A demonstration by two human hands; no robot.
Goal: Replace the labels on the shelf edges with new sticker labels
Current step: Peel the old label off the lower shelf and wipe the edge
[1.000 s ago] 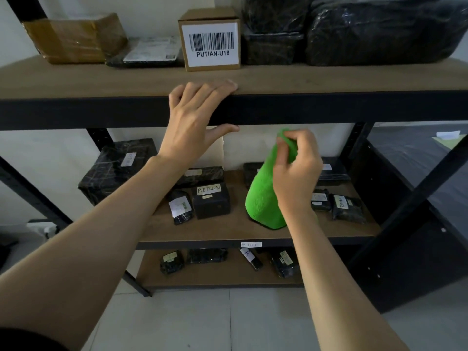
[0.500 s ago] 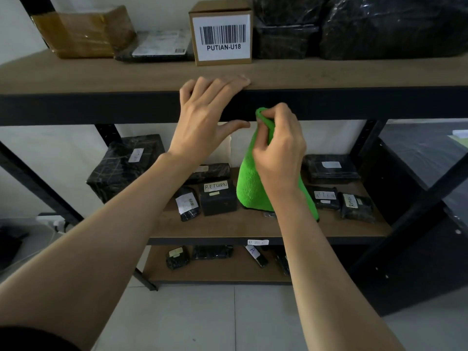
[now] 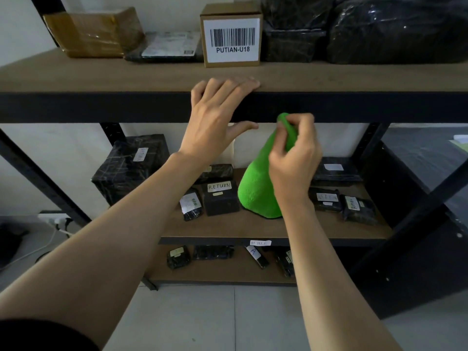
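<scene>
A black metal shelf edge point(image 3: 101, 107) runs across the view below a wooden board. My left hand point(image 3: 215, 117) rests on this edge, straight fingers over the board's front lip and thumb spread below. My right hand point(image 3: 293, 158) pinches the top of a bright green cloth point(image 3: 255, 188) and holds it against the lower rim of the same edge, just right of my left thumb. The cloth hangs down in a cone. A small white handwritten label point(image 3: 260, 242) sticks to the edge of the middle shelf below.
On the top board stand a cardboard box with a barcode label point(image 3: 231, 39), a taped brown parcel point(image 3: 93, 31) and black wrapped bundles point(image 3: 395, 29). The middle shelf holds several black parcels, one marked RETURN point(image 3: 219, 198). A dark diagonal brace point(image 3: 415, 214) crosses at right.
My right hand has lifted the green cloth from in front of the middle shelf up to the top shelf edge, then shifted it slightly right. The left hand stayed on the edge.
</scene>
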